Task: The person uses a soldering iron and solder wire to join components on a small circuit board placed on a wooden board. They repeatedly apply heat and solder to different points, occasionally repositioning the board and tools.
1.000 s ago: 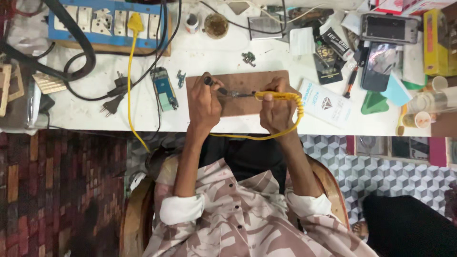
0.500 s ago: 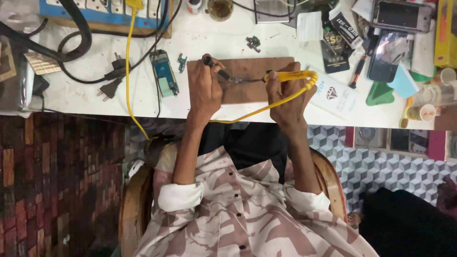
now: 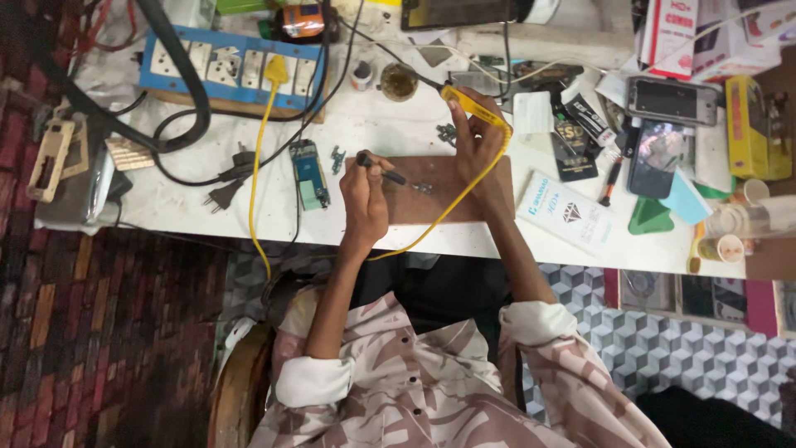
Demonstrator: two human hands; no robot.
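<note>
My left hand [image 3: 363, 192] grips a dark-handled thin tool [image 3: 390, 172]. Its tip rests on a small part [image 3: 423, 188] lying on the brown wooden board [image 3: 444, 207]. My right hand [image 3: 477, 141] holds a yellow soldering iron [image 3: 468, 106] above the board's far edge. The iron's tip points up-left toward a small round tin [image 3: 398, 80]. A yellow cable [image 3: 431, 224] loops from the iron under my wrist and off the table's front edge.
A blue power strip [image 3: 232, 68] with a yellow plug sits far left, among black cables. A small green circuit board [image 3: 308, 174] lies left of the wooden board. Phones [image 3: 670, 101], boxes and a white card [image 3: 565, 211] crowd the right side. A wooden chair [image 3: 240, 390] is under me.
My right hand has lifted the soldering iron off the wooden board and swung it toward the far side, near the tin. My left hand stays with its tool on the board.
</note>
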